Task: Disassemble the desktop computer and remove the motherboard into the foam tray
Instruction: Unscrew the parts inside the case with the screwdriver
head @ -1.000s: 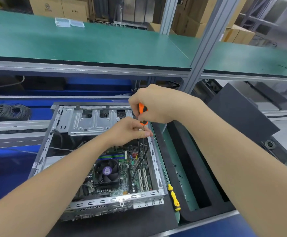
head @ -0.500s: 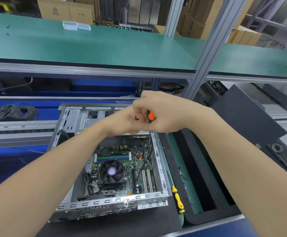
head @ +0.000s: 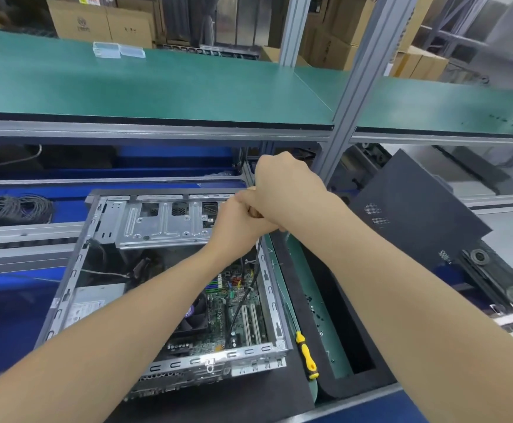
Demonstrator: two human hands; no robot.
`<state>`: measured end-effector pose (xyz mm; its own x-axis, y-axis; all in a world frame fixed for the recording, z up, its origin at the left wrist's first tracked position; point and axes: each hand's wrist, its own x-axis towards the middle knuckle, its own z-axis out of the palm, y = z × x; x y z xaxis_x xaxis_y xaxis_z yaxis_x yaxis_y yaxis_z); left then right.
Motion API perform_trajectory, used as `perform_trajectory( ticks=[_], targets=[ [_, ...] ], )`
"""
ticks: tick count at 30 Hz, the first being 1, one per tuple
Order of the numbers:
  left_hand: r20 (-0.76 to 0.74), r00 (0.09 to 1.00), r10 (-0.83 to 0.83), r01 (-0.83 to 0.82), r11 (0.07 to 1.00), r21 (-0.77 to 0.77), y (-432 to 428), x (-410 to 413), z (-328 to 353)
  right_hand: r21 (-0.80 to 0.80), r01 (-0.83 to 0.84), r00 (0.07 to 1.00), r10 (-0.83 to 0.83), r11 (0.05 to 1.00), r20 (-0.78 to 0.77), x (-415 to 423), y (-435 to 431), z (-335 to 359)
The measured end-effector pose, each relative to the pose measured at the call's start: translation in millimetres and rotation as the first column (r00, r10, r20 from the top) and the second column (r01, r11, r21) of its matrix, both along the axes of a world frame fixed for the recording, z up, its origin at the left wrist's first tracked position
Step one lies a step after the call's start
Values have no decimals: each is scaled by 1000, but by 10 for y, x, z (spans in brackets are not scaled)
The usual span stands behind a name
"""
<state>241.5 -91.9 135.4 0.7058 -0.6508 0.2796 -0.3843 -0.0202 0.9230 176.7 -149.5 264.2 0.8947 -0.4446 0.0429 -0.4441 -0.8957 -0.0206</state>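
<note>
In the head view, both hands are meeting above the far right corner of the open computer case (head: pixel 75 270), which is lying on a black mat on the bench (head: pixel 7 325). The right hand (head: pixel 285 190) is forming a closed grip, fingers curled down around the top of a screwdriver (head: pixel 257 250). Only its thin dark shaft is showing, pointing down inside the case's right wall. The left hand (head: pixel 240 221) is pressing up against the right from below, fingers curled. Whether its grip is pinching the tool or only steadying it cannot be told.

The motherboard (head: pixel 236 303) is sitting inside the case near the right wall, partly hidden by the left forearm, with a black fan (head: pixel 194 315) beside it. The foam tray (head: pixel 356 387) is lying just right of the case, and a yellow-handled screwdriver (head: pixel 305 352) is resting between them at the case's near right corner.

A white label on the power supply (head: pixel 87 306) is carrying print too blurred to read. The cardboard boxes (head: pixel 96 22) behind the green shelf (head: pixel 157 87) are showing a round logo and small marks, none legible.
</note>
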Motion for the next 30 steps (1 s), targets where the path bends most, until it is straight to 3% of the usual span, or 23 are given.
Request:
perform_trajectory(
  ticks=[3, 8, 11, 17, 23, 26, 30],
  targets=[
    [-22, 999, -44, 44, 999, -18, 38, 61, -22, 29, -51, 999, 51, 998, -5, -10, -64, -15],
    [-58, 944, -325, 328, 944, 46, 163, 188, 14, -5, -260, 956, 256, 966, -147, -46, -164, 74],
    [-71, 889, -453, 458, 878, 139, 253, 277, 107, 39, -386, 891, 384, 922, -243, -84, -192, 197],
    [-158, 766, -623, 643, 736, 212, 340, 432, 357, 70, -446, 817, 437, 892, -376, -45, -159, 272],
    [-178, 799, -574, 601, 773, 202, 353, 422, 283, 96, -466, 822, 470, 880, -321, -52, -116, 220],
    [-173, 841, -512, 537, 828, 162, 343, 387, 208, 149, -419, 876, 442, 896, -192, -72, -128, 170],
    [-126, 915, -383, 397, 912, 107, 251, 272, 133, -62, -233, 971, 236, 970, 33, -70, -55, 26]
  ],
)
